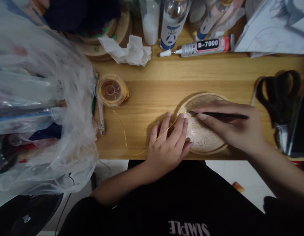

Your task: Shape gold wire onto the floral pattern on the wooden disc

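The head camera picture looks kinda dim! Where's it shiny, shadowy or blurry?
In the head view, light glints on the plastic bag and gold thread; in the head view, a soft shadow hugs the round board's upper left rim; the head view's far left looks smeared, while the tube's big "B-7000" is readable.

We saw a dim scene, its soft shadows falling left of the round board (203, 137) and the left hand (168, 144). Whitish glare streaked the plastic bag (76, 95), and toward the outer edges we found smeared, stretched shapes.
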Demonstrator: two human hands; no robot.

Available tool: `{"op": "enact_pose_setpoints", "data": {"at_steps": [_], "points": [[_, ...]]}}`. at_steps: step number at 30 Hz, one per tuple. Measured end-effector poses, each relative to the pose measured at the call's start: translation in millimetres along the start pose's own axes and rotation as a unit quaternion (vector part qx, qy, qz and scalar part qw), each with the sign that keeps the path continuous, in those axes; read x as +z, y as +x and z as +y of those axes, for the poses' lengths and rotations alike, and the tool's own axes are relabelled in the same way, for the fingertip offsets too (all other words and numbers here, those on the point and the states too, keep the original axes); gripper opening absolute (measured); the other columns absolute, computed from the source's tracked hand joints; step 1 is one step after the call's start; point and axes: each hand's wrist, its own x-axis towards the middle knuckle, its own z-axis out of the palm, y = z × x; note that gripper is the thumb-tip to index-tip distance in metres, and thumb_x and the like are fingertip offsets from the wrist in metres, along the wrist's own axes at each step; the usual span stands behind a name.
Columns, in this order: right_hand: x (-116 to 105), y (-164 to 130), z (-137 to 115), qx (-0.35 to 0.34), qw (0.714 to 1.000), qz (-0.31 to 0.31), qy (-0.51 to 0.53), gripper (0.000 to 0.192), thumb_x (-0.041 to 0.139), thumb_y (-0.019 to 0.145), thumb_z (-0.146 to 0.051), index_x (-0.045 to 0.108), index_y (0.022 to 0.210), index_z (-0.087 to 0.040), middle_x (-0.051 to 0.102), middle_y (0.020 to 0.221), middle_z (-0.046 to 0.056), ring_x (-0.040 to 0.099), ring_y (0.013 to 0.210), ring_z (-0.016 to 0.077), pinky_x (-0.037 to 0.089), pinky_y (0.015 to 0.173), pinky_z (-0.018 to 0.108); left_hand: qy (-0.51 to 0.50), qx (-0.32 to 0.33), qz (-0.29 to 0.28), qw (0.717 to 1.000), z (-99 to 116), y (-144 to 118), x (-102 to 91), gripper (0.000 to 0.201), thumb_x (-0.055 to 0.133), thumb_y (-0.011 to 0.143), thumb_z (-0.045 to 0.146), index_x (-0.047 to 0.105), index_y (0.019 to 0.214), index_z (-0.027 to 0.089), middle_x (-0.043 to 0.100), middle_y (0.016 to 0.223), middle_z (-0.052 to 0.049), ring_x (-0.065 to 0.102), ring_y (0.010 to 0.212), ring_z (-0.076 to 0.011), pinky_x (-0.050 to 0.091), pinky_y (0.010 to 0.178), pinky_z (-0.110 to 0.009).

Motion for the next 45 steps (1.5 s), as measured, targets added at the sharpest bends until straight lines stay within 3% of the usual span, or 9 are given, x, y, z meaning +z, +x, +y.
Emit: {"op": "enact_pose_setpoints", "data": {"at_steps": [5,11,18,21,25,29,33,37,45], "points": [[0.0,0.5,1.4,-0.035,0.999,-0.016,-0.012,0.02,0.068,0.082,-0.012,0.074,0.1,-0.018,0.076,0.099,0.003,0.071,0.094,0.0115,0.057,0.085,0.021,0.001,0.001,-0.004,1.0,-0.3,0.4,-0.4,0.049,0.038,0.099,0.042,0.056,0.134,0.013,0.056,0.14,-0.005,0.046,0.132,-0.0308,0.037,0.101,-0.044],[-0.9,4.4,0.5,-0.074,0.996,-0.031,-0.026,0.021,0.069,0.081,-0.012,0.074,0.099,-0.022,0.075,0.1,0.002,0.071,0.096,0.0153,0.057,0.088,0.028,0.01,0.001,-0.006,1.0,-0.5,0.8,-0.8,0.048,0.037,0.099,0.042,0.057,0.133,0.014,0.056,0.141,-0.003,0.048,0.13,-0.0309,0.038,0.099,-0.043],[-1.1,5.2,-2.3,-0.098,0.994,-0.028,-0.048,0.019,0.069,0.081,-0.012,0.074,0.098,-0.017,0.076,0.097,0.004,0.071,0.094,0.0131,0.057,0.087,0.023,0.003,-0.002,-0.004,1.0,-0.1,1.0,0.4,0.048,0.037,0.099,0.041,0.056,0.134,0.013,0.056,0.141,-0.004,0.047,0.131,-0.031,0.037,0.101,-0.044],[-6.9,12.7,-0.9,-0.119,0.99,-0.077,-0.02,0.021,0.066,0.083,-0.012,0.073,0.101,-0.02,0.075,0.102,0.002,0.07,0.099,0.0122,0.055,0.093,0.023,0.001,-0.002,-0.008,1.0,0.3,0.7,0.3,0.049,0.037,0.099,0.042,0.055,0.134,0.013,0.055,0.142,-0.004,0.046,0.132,-0.0307,0.036,0.102,-0.044],[-18.3,28.4,3.4,-0.116,0.979,-0.165,0.001,0.021,0.064,0.086,-0.018,0.074,0.104,-0.024,0.074,0.104,0.001,0.071,0.096,0.0138,0.06,0.078,0.022,0.005,-0.007,-0.012,1.0,0.3,-0.1,-0.9,0.049,0.036,0.099,0.042,0.056,0.134,0.015,0.055,0.142,-0.003,0.046,0.132,-0.0294,0.036,0.103,-0.043],[-24.4,39.0,7.0,-0.108,0.975,-0.196,0.006,0.022,0.067,0.083,-0.02,0.076,0.101,-0.027,0.075,0.101,0.0,0.072,0.09,0.0145,0.059,0.069,0.019,0.005,-0.005,-0.015,1.0,0.2,-0.6,-1.2,0.05,0.037,0.099,0.043,0.054,0.135,0.014,0.054,0.143,-0.004,0.046,0.133,-0.0296,0.037,0.102,-0.043],[-20.2,32.5,4.5,-0.094,0.981,-0.168,-0.007,0.02,0.067,0.083,-0.019,0.076,0.099,-0.027,0.075,0.102,0.0,0.072,0.09,0.0151,0.059,0.074,0.022,0.004,-0.006,-0.012,1.0,0.8,-0.9,-0.6,0.051,0.038,0.099,0.044,0.052,0.137,0.014,0.053,0.143,-0.004,0.046,0.133,-0.0292,0.038,0.102,-0.042],[-8.2,13.1,-3.6,-0.076,0.993,-0.082,-0.033,0.022,0.068,0.082,-0.013,0.075,0.1,-0.024,0.075,0.103,0.002,0.071,0.095,0.0159,0.058,0.084,0.026,0.007,-0.006,-0.014,1.0,0.6,-1.0,-0.8,0.05,0.039,0.098,0.044,0.052,0.137,0.015,0.053,0.144,-0.003,0.045,0.134,-0.0296,0.037,0.103,-0.042],[22.5,-19.9,-10.8,-0.024,0.995,0.069,-0.069,0.025,0.067,0.081,-0.01,0.074,0.101,-0.023,0.075,0.097,0.004,0.071,0.089,0.0174,0.058,0.077,0.03,-0.009,-0.008,-0.014,1.0,0.4,-1.8,-0.7,0.05,0.037,0.099,0.043,0.053,0.136,0.014,0.052,0.144,-0.003,0.044,0.134,-0.0293,0.037,0.104,-0.043]]}}
